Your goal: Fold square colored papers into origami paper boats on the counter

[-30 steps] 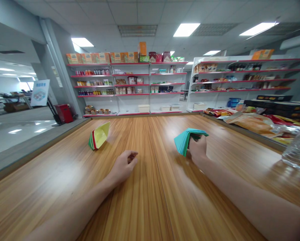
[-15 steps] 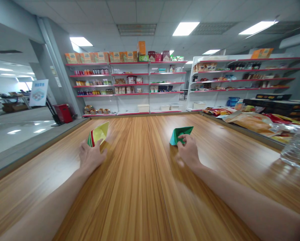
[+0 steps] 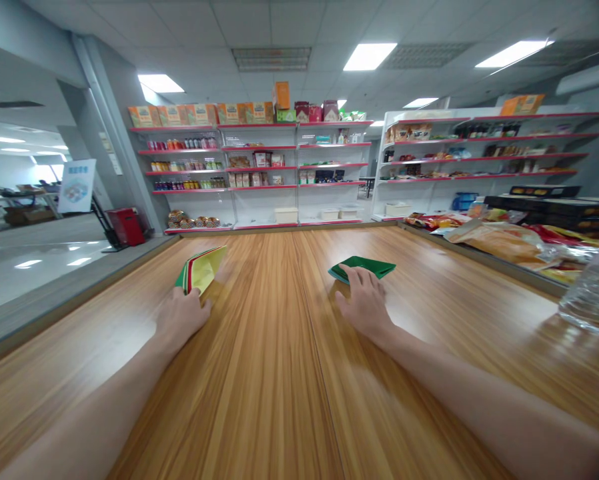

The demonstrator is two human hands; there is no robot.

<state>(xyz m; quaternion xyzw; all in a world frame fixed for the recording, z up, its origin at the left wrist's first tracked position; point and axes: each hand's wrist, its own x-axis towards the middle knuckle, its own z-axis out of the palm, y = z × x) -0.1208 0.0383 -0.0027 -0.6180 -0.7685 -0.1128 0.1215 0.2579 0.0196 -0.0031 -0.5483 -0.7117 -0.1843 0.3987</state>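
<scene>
My left hand (image 3: 182, 317) has its fingers curled at the near lower edge of a stack of coloured paper (image 3: 207, 270). The stack stands tilted on the table, its yellow face towards the right, with red, white and green layers along its edge. Some of the left fingertips are hidden behind the paper. Over on the right, a green paper stack (image 3: 374, 265) with a bluish underside lies almost flat. My right hand (image 3: 364, 303) rests palm down on its near side, fingers stretched out over the top sheet and thumb apart.
Both hands are over a wood-grain table (image 3: 259, 373) with a raised rim. Along the right stand a clear plastic bottle (image 3: 592, 293), snack packets (image 3: 499, 240) and stacked black boxes (image 3: 554, 213). Stocked shelves (image 3: 259, 187) line the back; a red box (image 3: 124, 227) stands on the floor at left.
The green stack has tipped from standing to nearly flat, and my right hand has opened out on top of it. The yellow-faced stack leans lower to the right; my left hand has slid to its lower edge.
</scene>
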